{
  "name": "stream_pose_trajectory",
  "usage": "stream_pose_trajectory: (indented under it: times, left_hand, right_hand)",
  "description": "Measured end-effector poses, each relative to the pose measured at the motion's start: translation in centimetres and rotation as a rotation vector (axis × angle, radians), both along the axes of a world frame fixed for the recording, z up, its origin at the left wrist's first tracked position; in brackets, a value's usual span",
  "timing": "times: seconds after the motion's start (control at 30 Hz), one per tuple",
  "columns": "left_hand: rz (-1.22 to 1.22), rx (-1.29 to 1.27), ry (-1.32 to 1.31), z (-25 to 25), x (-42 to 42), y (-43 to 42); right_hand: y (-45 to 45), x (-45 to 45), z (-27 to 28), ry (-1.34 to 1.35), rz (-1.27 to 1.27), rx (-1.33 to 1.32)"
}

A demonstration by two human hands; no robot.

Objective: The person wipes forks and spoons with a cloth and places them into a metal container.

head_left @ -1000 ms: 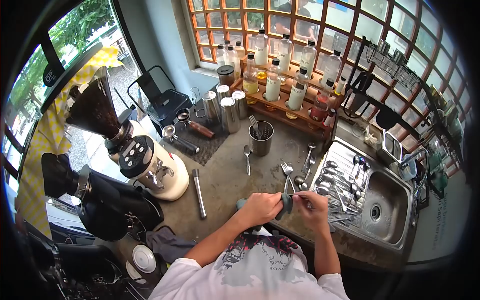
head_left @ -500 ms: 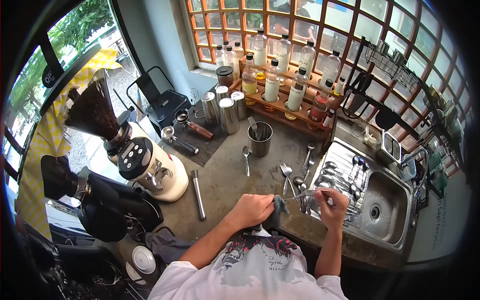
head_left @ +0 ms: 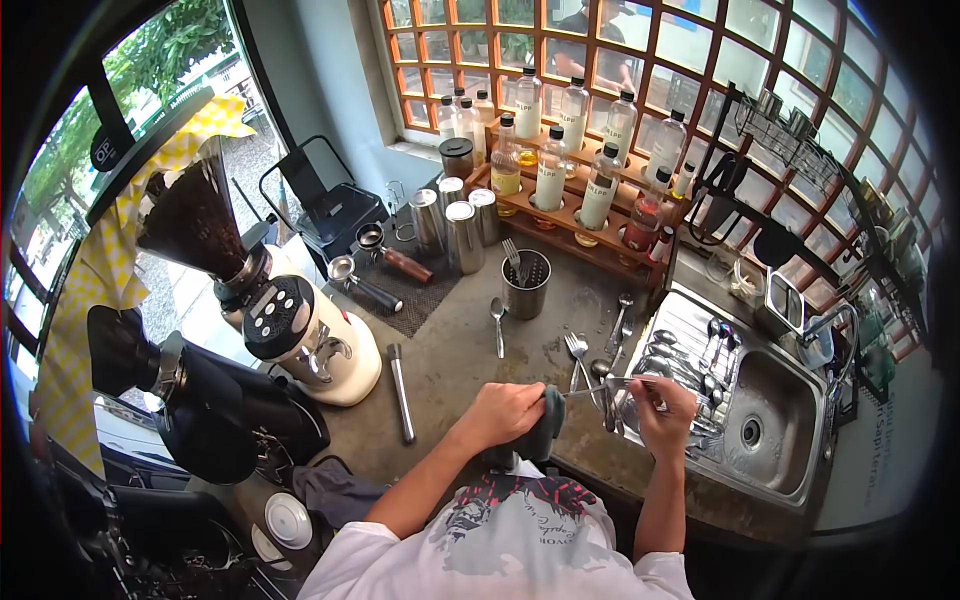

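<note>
Café or coffee-bar work area. Left of the hands (head_left: 508, 413) (head_left: 664, 412): cream coffee grinder (head_left: 325, 345) with bean-filled hopper (head_left: 192, 225), black grinder (head_left: 210, 410), portafilters (head_left: 365, 285) on a mat. Beyond: labelled bottles (head_left: 598, 190) in a wooden rack (head_left: 560, 212), by gridded windows (head_left: 478, 45). Right: steel sink (head_left: 765, 430), drainboard of spoons (head_left: 690, 345).

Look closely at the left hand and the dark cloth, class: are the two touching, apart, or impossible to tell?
Touching. The head view shows the left hand's fingers pressed against the dark cloth, with no gap between them.
</note>
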State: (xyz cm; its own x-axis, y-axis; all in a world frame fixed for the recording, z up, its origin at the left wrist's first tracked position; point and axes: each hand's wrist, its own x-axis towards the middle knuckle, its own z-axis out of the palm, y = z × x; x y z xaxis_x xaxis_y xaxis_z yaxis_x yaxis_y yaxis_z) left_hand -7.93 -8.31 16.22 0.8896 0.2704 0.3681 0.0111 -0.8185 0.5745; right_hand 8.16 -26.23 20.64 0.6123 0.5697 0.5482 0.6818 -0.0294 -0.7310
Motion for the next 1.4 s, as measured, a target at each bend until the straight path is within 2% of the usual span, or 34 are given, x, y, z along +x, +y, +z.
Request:
stream_pose_trajectory:
  times: [0.17, 0.23, 0.3, 0.37, 0.47, 0.57, 0.67, 0.77, 0.87, 1.0, 1.3, 1.4]
  left_hand:
    - [0.107, 0.028, -0.023, -1.7, -0.8, 1.1]
    - [0.143, 0.04, -0.018, -3.0, -1.5, 2.3]
    - [0.393, -0.065, 0.088, -5.9, -2.2, 4.2]
    - [0.456, -0.082, 0.112, -9.4, -1.9, 4.9]
    - [0.599, -0.109, 0.158, -13.1, -1.8, 5.6]
    - [0.741, -0.27, 0.072, -14.5, -1.7, 5.7]
    - [0.756, -0.328, 0.058, -14.9, -2.0, 6.1]
    - [0.769, -0.351, 0.043, -14.8, -2.1, 6.2]
    - [0.781, -0.351, 0.027, -14.7, -1.9, 6.2]
    - [0.782, -0.357, 0.05, -14.8, -2.0, 6.3]
    - [0.769, -0.365, 0.051, -14.5, -1.9, 6.3]
    - [0.766, -0.358, 0.047, -14.4, -1.9, 6.3]
  right_hand:
    - [-0.4, 1.7, -0.3, -0.079, -0.067, 0.052]
    - [-1.6, 4.3, -1.5, -0.024, -0.304, 0.313]
    - [-1.6, 4.5, -0.4, 0.077, -0.302, 0.354]
    - [-1.0, 4.5, 0.8, 0.286, -0.292, 0.444]
    - [2.5, 5.1, -0.6, 0.236, -0.215, 0.387]
    - [7.6, 6.0, -2.3, 0.237, -0.138, 0.376]
    - [12.6, 7.0, -3.0, 0.19, -0.014, 0.506]
    - [16.2, 7.5, -3.4, 0.129, 0.058, 0.374]
    - [19.3, 8.2, -5.1, 0.085, 0.054, 0.084]
    - [22.0, 8.4, -6.8, 0.076, 0.133, -0.022]
    - [21.2, 9.7, -8.9, 0.164, 0.116, 0.089]
    - [18.4, 11.2, -9.8, 0.283, -0.056, 0.206]
